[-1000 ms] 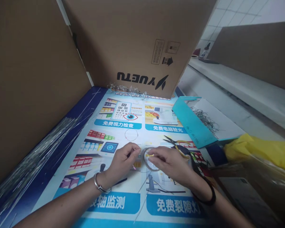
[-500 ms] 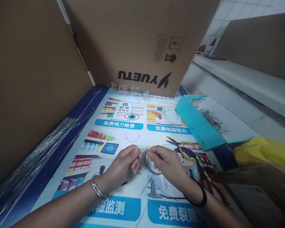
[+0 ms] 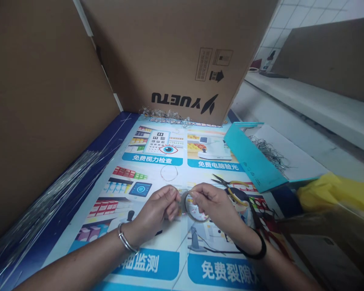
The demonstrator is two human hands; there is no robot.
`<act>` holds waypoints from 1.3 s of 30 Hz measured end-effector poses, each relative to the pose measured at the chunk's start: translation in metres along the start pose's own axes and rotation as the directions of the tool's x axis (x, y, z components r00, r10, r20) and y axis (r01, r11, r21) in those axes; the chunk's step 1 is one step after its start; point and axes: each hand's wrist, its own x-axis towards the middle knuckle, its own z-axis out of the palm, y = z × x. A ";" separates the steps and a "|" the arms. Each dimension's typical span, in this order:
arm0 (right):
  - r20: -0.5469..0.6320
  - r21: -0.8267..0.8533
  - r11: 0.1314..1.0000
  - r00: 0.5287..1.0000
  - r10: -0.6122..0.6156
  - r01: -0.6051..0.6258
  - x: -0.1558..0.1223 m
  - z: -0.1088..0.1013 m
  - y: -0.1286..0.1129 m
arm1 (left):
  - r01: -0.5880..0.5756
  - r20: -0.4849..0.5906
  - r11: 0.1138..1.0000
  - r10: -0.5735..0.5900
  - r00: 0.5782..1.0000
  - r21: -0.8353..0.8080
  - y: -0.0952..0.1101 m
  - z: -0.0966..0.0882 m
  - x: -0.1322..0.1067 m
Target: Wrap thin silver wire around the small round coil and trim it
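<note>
My left hand (image 3: 162,204) is closed in a pinch on a thin wire (image 3: 183,189), only a faint bit of which shows between the hands. Opposite it, my right hand (image 3: 210,202) pinches the same wire with thumb and forefinger. Just below the fingertips lies a roll of tape (image 3: 197,218), partly hidden by my right hand. Beyond the hands a thin wire loop (image 3: 169,173) rests on the printed sheet (image 3: 182,238). Scissors (image 3: 227,186) with yellowish handles lie past my right hand, their blades apart.
A bundle of long wires (image 3: 63,186) lies along the left. Cardboard panels (image 3: 170,52) rise at the left and back, with clear scraps (image 3: 164,112) at their foot. To the right are a turquoise box (image 3: 255,157) holding tangled wire pieces (image 3: 268,151) and a yellow bag (image 3: 336,192).
My right hand has shifted slightly up and right, uncovering more of the tape roll. My left hand stays almost where it was, still pinching.
</note>
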 end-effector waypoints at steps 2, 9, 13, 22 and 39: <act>0.039 0.045 0.999 0.999 0.021 -0.023 0.000 -0.001 -0.001 | -0.002 0.033 1.000 0.003 0.999 -0.027 -0.001 -0.001 0.001; 0.168 0.103 0.994 0.986 0.023 -0.041 -0.003 -0.002 -0.007 | 0.038 0.121 0.998 -0.044 0.992 0.046 -0.005 -0.006 -0.001; 0.184 0.029 1.000 0.983 -0.005 0.000 -0.004 -0.002 -0.009 | 0.048 0.113 0.995 -0.057 0.992 0.083 -0.003 -0.006 0.000; 0.150 0.237 0.953 0.976 0.158 -0.190 -0.003 0.001 -0.004 | 0.041 0.186 0.998 -0.031 0.982 -0.052 0.003 -0.004 -0.001; 0.147 0.238 0.966 0.987 0.066 -0.100 -0.006 0.003 -0.006 | 0.014 0.139 0.998 -0.005 0.990 -0.062 0.003 -0.002 -0.002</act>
